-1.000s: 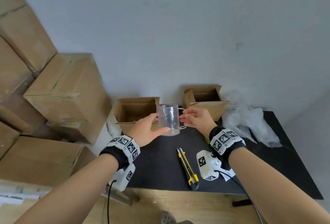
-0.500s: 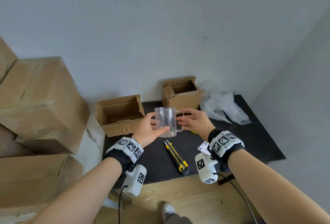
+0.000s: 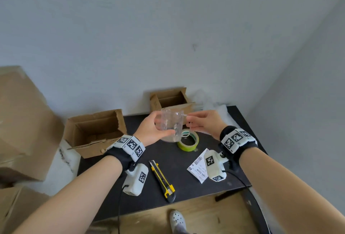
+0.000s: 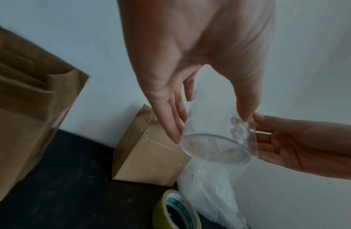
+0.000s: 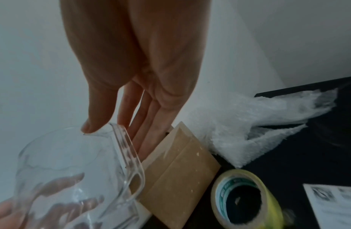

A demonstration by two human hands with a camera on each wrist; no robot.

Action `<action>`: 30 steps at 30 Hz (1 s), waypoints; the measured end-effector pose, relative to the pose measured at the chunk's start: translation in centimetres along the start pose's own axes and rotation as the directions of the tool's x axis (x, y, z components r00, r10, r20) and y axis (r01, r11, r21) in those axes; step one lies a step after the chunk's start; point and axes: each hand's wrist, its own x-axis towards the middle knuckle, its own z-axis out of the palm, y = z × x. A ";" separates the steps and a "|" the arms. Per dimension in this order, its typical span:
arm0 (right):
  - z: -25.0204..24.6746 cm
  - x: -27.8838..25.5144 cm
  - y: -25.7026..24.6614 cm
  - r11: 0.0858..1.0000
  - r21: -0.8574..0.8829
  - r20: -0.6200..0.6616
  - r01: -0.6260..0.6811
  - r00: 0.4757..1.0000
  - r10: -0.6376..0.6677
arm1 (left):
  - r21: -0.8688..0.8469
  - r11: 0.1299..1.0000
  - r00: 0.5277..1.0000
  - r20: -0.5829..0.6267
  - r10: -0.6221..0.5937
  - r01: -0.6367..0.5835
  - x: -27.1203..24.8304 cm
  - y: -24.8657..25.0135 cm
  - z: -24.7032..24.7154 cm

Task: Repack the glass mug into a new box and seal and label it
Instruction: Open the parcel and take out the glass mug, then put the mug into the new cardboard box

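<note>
Glass mug upright, held above counter: left hand wraps body, right hand pinches handle. Open box lies left, nearer left hand.

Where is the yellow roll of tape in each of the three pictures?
Head view: the tape roll lies on the black table, middle, just below the glass mug.
Left wrist view: tape roll at the bottom edge, middle, partly cut off.
Right wrist view: tape roll at the bottom right.
Shared landmark: the small cardboard box behind it.
</note>
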 end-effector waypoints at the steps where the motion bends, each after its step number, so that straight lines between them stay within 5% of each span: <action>1: -0.6 0.7 -0.5 1.000 0.010 0.019 0.005 1.000 -0.005 | 0.003 1.000 1.000 -0.009 0.003 -0.003 0.9 0.4 0.1; 16: -7.3 11.3 -2.5 1.000 0.014 0.134 0.018 0.991 -0.020 | 0.194 0.976 0.996 -0.021 -0.092 0.094 10.4 2.4 0.7; 21: -8.3 13.4 -2.2 0.998 0.061 0.122 -0.002 0.992 -0.005 | 0.705 0.709 0.998 0.049 -0.027 -0.016 10.0 0.1 0.8; 25: -8.7 14.1 -2.2 0.997 0.072 0.124 0.001 0.992 -0.010 | 0.842 0.538 0.998 0.036 0.042 -0.053 10.7 -0.3 1.6; 30: -8.6 14.4 -2.2 0.996 0.094 0.130 0.003 0.991 -0.015 | 0.901 0.426 0.997 0.068 0.039 -0.078 11.2 -0.6 1.8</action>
